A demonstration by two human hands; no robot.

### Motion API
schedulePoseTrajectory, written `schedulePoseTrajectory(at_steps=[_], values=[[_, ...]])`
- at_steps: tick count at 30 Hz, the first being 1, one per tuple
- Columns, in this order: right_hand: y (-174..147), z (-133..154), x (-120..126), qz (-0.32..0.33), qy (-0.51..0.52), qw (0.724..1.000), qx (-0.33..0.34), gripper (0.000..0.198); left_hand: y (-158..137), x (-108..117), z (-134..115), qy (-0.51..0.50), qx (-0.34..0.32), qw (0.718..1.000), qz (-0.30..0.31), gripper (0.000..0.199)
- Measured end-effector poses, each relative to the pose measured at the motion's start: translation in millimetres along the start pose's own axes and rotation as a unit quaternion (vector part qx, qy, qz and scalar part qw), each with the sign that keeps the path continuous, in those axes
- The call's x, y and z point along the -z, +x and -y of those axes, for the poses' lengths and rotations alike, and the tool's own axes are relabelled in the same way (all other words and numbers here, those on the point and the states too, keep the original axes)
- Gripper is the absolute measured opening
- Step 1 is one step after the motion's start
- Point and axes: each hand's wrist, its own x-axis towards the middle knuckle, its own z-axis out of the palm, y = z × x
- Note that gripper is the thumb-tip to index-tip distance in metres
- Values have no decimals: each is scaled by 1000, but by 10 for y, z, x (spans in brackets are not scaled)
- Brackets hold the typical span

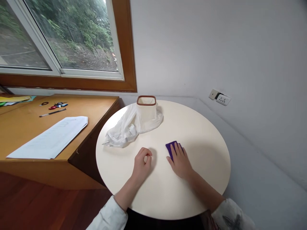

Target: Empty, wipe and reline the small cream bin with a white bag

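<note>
A folded purple cloth point(169, 149) lies on the round white table point(182, 119), and my right hand point(180, 163) rests flat on top of it. The fingers of that hand are spread over the cloth, with the thumb to the left, and cover much of it. My left hand point(142, 163) is curled into a loose fist just above or on the tabletop, left of the cloth. Nothing shows in its fingers. Further back stands a small white bin point(146, 111) with a brown rim. A crumpled clear plastic bag point(127, 129) lies around its base and spreads to the left.
To the left is a wooden desk point(100, 108) with a stack of white papers point(54, 137), a pen point(52, 112), keys point(59, 104) and a black ring point(44, 103). A wall with a power socket point(223, 99) borders the table on the right. Behind the desk is a window point(72, 35).
</note>
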Motion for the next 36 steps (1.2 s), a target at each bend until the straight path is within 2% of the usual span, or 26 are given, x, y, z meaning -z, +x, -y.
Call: schedulePoseTrajectory(at_steps=[5, 10, 14, 20, 25, 29, 33, 36], values=[[402, 468, -35, -7, 31, 997, 68, 64, 11, 33, -39, -6, -10, 999, -36, 16], [804, 841, -86, 33, 49, 993, 103, 68, 55, 58, -59, -33, -1, 998, -56, 18], [1078, 1014, -154, 61, 69, 990, 109, 69, 71, 63, -27, -42, 4, 997, -70, 17], [1304, 1126, -236, 46, 88, 990, 99, 68, 38, 41, 0, -40, 13, 996, -76, 15], [1361, 1136, -225, 16, 109, 988, 105, 65, 94, 46, 21, -50, 50, 993, -93, 14], [1281, 1127, -132, -40, 128, 984, 121, 51, 163, 73, 54, -62, 87, 988, -109, 13], [1020, 1080, -30, -87, 143, 976, 138, 42, 188, 98, 117, -59, 110, 985, -117, 13], [711, 959, 9, -99, 150, 972, 149, 38, 184, 105, 176, -49, 116, 987, -95, 13]])
